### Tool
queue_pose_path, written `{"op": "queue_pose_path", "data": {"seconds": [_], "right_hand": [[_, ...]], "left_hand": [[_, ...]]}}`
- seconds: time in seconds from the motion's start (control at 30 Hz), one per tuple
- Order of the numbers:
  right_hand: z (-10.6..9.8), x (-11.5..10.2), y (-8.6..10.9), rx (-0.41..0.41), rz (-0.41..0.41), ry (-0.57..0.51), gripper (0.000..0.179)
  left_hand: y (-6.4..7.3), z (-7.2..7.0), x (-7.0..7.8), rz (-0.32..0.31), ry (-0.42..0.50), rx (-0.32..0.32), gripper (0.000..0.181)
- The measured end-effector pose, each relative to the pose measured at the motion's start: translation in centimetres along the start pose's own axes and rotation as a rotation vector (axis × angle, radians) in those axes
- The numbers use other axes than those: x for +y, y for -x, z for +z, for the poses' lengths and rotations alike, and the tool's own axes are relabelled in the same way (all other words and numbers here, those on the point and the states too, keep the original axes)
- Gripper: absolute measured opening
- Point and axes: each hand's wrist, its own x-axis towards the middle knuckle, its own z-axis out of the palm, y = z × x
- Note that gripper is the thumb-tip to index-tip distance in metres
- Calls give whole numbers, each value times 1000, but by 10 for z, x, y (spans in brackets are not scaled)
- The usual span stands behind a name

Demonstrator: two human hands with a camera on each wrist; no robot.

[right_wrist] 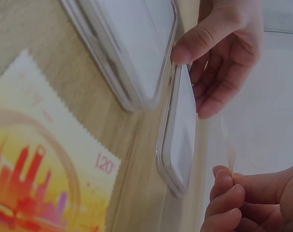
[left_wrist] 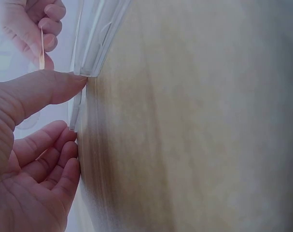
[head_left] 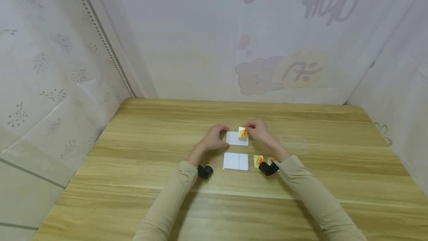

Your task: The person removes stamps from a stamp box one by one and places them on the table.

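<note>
My right hand pinches a postage stamp between thumb and fingertips, over the right part of a white-backed clear plastic case. From the side, in the right wrist view, this stamp shows as a thin upright sheet. My left hand holds the left end of that case, thumb at the near corner and fingers at the far one. Closer to me lies a second clear case with a white inside. Two more stamps lie to its right, one yellow-red and another partly behind the right wrist camera.
A thin transparent plastic cover lies flat beyond the right forearm. Everything sits on a wood-grain table with a printed curtain behind it. Black cameras are worn on both wrists.
</note>
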Motion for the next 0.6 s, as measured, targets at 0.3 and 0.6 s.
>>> {"op": "queue_pose_path", "data": {"seconds": [0.3,0.6], "right_hand": [[-7,6,1,22,18,10,18],[-14,14,1,33,32,17,18]], "left_hand": [[1,0,0,-4,5,1,53],[0,1,-1,5,12,2,54]]}}
